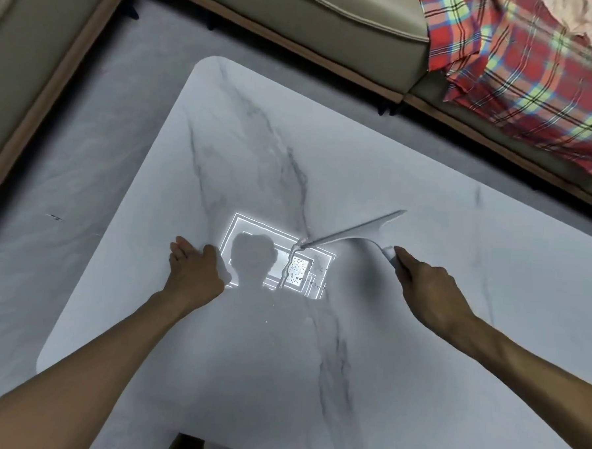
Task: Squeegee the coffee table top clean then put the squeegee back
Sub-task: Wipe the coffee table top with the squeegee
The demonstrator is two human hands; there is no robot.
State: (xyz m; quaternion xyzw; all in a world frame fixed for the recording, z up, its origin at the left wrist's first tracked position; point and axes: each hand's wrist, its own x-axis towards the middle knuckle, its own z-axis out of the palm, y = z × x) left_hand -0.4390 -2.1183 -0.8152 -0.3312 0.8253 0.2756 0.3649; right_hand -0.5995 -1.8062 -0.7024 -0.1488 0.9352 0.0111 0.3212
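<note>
A white marble-look coffee table top fills the middle of the view. My right hand grips the handle of a pale grey squeegee. Its blade lies slanted on the table, running from near the table's centre up to the right. A streak of water with droplets trails from the blade's lower end across a bright ceiling-light reflection. My left hand rests flat on the table, to the left of that reflection, fingers straight.
A beige sofa runs along the far side and the left, with a dark wooden base. A red plaid cloth hangs over the sofa at the upper right. Grey floor surrounds the table.
</note>
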